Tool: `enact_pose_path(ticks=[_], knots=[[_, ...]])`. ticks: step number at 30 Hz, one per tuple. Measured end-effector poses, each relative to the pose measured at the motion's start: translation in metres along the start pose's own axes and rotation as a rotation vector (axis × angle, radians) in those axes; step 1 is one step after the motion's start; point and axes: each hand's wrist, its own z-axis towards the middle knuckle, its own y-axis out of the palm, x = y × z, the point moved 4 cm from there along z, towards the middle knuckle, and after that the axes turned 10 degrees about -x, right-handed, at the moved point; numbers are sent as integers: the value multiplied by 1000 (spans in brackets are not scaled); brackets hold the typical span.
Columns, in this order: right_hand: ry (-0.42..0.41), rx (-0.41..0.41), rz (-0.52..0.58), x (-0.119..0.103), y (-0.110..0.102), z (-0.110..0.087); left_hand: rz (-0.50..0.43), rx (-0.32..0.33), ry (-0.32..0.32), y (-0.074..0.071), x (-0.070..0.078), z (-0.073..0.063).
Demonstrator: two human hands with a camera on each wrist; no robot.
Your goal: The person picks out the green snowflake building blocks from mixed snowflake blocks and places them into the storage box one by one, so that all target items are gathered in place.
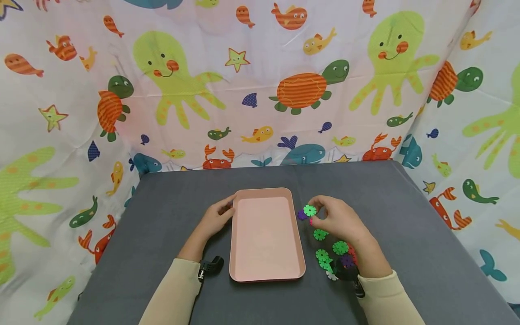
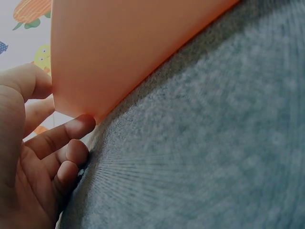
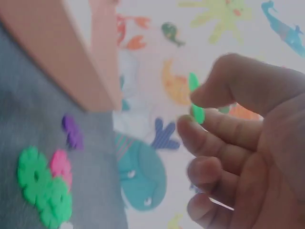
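Observation:
My right hand (image 1: 341, 218) pinches a small green notched disc (image 1: 309, 210) between thumb and fingertips, raised just right of the pink tray (image 1: 267, 234). In the right wrist view the disc (image 3: 198, 113) is seen edge-on. The tray is rectangular with a low rim. At its far left corner my left hand (image 1: 218, 219) holds the edge, the thumb against the side wall and other fingers round the corner. Near my right hand lie a purple disc (image 1: 302, 215), a pink disc (image 3: 61, 167) and several green discs (image 1: 340, 247).
More discs lie partly hidden under my right wrist, including a purple one (image 1: 347, 260) and a white one (image 1: 331, 276). Grey cloth (image 1: 162, 216) covers the table. A white curtain (image 1: 252, 122) printed with sea animals stands behind and at both sides.

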Motion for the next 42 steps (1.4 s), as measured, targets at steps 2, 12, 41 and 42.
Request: enact_pose_path(ticks=[2,12,41,42], knots=[[-26,37,27,-9,0,-1,6,-2,4,0,0,0],[-140,112,225,-52,17,-1,-2,4,0,-2,-1,-3],[-267,-228,144,-100,156,13,0,0,16,-2,2,-3],[-264,-242,136,-100,159,13,1,-1,13,-2,2,-3]])
